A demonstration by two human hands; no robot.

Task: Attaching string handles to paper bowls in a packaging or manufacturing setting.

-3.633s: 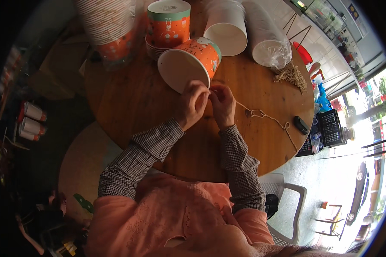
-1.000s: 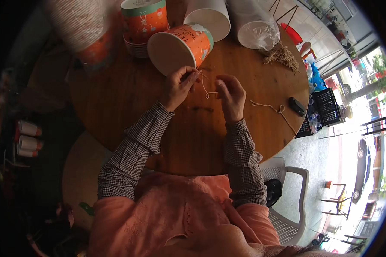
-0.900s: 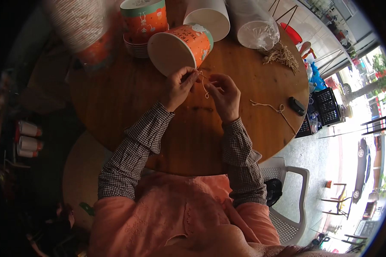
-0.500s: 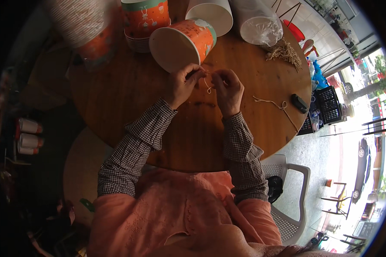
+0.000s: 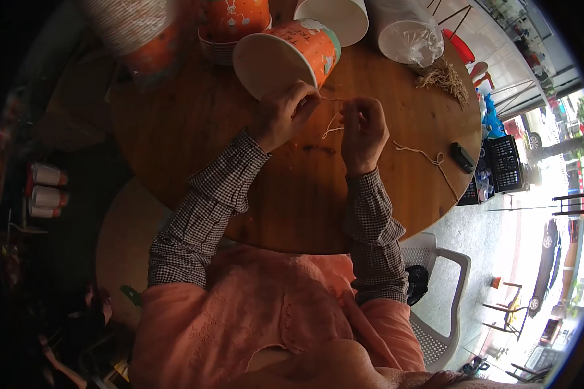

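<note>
string between left hand, right hand

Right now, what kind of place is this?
Probably a street-side shop or stall: a round wooden table stacked with paper tubs, a plastic chair, and parked cars just outside.

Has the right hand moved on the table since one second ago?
Yes. The right hand came toward the left hand and the tipped orange cup, away from the black object.
</note>
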